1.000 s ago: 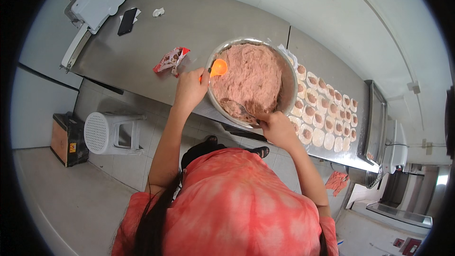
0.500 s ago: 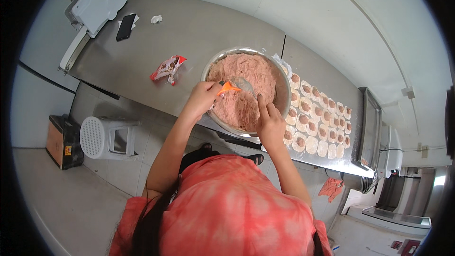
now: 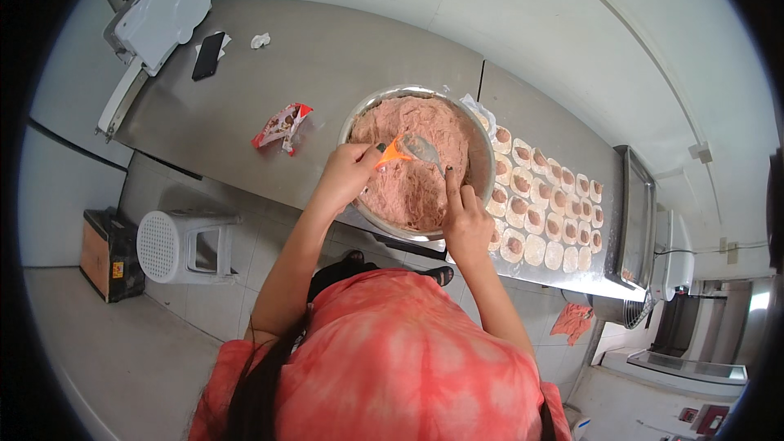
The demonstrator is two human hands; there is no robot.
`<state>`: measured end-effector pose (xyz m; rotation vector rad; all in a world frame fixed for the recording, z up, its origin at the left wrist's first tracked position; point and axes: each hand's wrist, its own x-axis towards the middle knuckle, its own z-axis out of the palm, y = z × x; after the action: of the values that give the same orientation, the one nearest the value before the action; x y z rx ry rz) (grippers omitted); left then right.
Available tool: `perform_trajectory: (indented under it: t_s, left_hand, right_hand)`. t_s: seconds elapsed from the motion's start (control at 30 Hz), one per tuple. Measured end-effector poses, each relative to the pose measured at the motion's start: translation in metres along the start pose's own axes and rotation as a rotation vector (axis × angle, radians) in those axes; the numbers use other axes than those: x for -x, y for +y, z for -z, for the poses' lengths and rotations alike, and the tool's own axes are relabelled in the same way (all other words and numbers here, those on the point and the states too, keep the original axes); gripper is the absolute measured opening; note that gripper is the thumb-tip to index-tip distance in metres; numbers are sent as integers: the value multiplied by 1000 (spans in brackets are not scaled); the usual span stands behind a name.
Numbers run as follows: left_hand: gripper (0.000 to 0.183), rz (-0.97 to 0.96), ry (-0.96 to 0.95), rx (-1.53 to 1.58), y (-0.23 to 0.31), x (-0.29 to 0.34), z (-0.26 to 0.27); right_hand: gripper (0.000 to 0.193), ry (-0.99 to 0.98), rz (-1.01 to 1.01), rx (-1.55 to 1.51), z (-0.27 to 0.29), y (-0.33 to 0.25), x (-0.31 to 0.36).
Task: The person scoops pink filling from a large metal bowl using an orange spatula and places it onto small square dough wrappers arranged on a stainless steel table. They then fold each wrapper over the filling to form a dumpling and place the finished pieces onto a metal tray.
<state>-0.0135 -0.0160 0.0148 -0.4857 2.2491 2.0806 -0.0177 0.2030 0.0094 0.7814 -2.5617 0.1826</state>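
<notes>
A large round metal bowl [image 3: 488,183] holds a mass of pink ground meat [image 3: 437,118]. At the bowl's left side my left hand [image 3: 349,173] is closed on a small orange scraper-like piece [image 3: 394,152], held just above the meat. My right hand [image 3: 465,211], over the bowl's lower right rim, grips a metal spoon [image 3: 421,148], index finger stretched along its handle. The spoon's head is close to the orange piece; whether they touch I cannot tell. Right of the bowl lie rows of round dough wrappers [image 3: 536,250], most topped with a dab of meat.
On the steel table [image 3: 327,41] are a red-and-white opened packet [image 3: 282,126], a black phone [image 3: 208,55] and a crumpled tissue [image 3: 260,40]. A white slicer-like machine [image 3: 163,24] stands at far left, a metal tray [image 3: 635,212] at the right end. A white stool [image 3: 184,247] stands below.
The spoon and orange piece have shifted only slightly over the meat, both hands still gripping them. The whole view has moved a little.
</notes>
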Motion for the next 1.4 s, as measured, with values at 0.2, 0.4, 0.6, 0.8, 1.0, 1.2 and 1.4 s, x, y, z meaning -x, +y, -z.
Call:
perform_trajectory:
  t_s: [0.2, 0.4, 0.6, 0.8, 1.0, 1.2, 1.4]
  left_hand:
    - [36, 28, -34, 54, -6, 1, -2]
    - [35, 2, 20, -35, -2, 11, -9]
    - [34, -136, 53, -126, -9, 8, -15]
    - [33, -76, 11, 18, -11, 13, -19]
    - [30, -58, 55, 172, -16, 19, -19]
    - [27, -85, 42, 203, -17, 26, -8]
    - [27, -15, 121, 516, -10, 32, -1]
  right_hand:
    - [62, -40, -6, -84, 9, -8, -5]
    - [63, 8, 10, 3, -5, -2, 3]
    - [61, -107, 15, -27, 14, -10, 4]
    - [63, -79, 82, 105, 5, -4, 15]
    - [67, -21, 36, 58, -6, -5, 16]
    - [63, -1, 35, -40, -19, -6, 12]
    - [55, -100, -96, -130, -27, -2, 2]
